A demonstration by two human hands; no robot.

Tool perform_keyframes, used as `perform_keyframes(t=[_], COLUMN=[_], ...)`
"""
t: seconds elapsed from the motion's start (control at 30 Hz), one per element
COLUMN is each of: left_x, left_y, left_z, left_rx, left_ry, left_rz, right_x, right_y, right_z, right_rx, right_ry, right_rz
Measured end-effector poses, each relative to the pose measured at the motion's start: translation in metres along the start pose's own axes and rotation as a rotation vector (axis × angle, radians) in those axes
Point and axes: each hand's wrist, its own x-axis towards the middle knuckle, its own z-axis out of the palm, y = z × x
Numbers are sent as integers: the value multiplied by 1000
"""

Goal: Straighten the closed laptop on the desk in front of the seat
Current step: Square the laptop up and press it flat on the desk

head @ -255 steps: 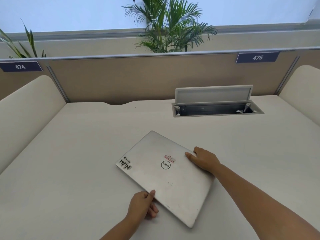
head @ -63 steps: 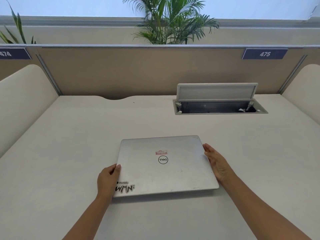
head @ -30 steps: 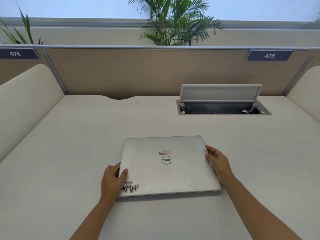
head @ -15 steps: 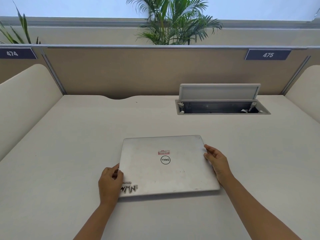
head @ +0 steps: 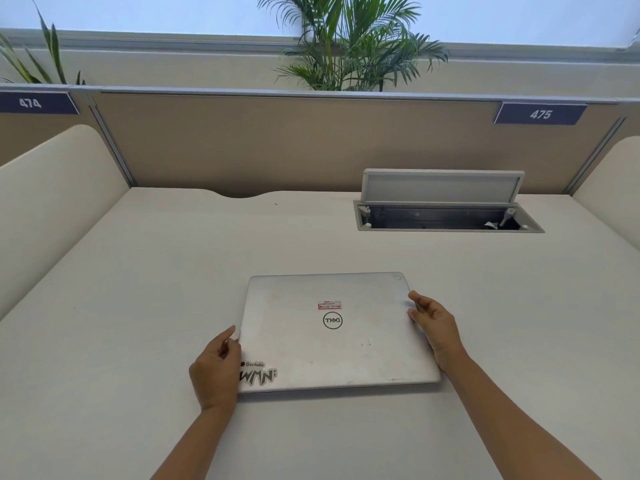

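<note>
Desk [head: 145, 289] carries the closed laptop [head: 332, 344] squarely before my seat, my left hand [head: 216, 370] and right hand [head: 434, 327] with fingers loosely spread against its side edges (gripping nothing), so an uneven nudge could skew it.

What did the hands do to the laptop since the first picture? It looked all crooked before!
Both hands turned the laptop from a slanted, corner-first position until its edges run square to the desk. The left hand moved from the near edge to the left side; the right hand now rests at the right side. The laptop stayed closed and flat, and the cable box stayed open.
</note>
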Motion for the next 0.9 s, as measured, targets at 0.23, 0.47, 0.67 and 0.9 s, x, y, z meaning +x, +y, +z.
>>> perform_keyframes(t=[0.23,0.47,0.67,0.9], left_x=[0,-4,-4,-6], left_y=[-2,-2,-1,-2], left_z=[2,2,3,5], left_rx=[67,97,197,225], left_ry=[50,62,69,71], left_rz=[53,111,135,146], right_x=[1,0,-2,-2], right_y=[2,0,-1,-1], right_z=[-1,1,5,3], right_rx=[-5,-47,-98,-135], right_ry=[24,26,14,6], right_rz=[-1,-16,-54,-61])
